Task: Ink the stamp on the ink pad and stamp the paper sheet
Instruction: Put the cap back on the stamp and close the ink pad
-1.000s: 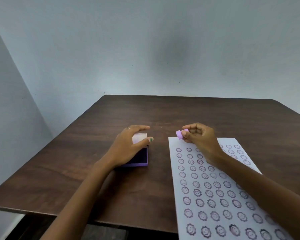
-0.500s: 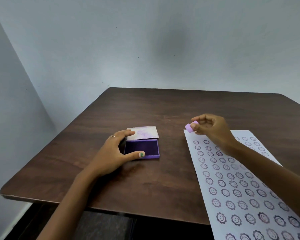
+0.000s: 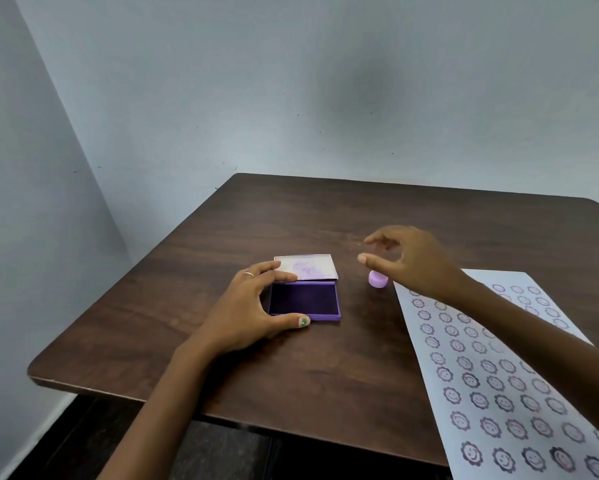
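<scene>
A purple ink pad [image 3: 305,301] lies open on the brown table [image 3: 222,358], its stained lid [image 3: 308,266] folded flat behind it. My left hand [image 3: 253,306] holds the pad's left side, thumb on the near edge and fingers on the far edge. A small lilac stamp [image 3: 377,279] stands on the table to the right of the pad. My right hand [image 3: 405,258] hovers just above and right of the stamp, fingers spread, holding nothing. The paper sheet [image 3: 499,375] at the right is covered with several rows of purple smiley-flower prints.
The table stands in a corner between two pale walls. Its left and near edges drop to a dark floor. The sheet overhangs the near edge at the bottom right. Bare wood shows beyond the pad and the stamp.
My right hand has let go of the stamp, which now stands on the table. My left hand has slid off the top of the open pad to its left side.
</scene>
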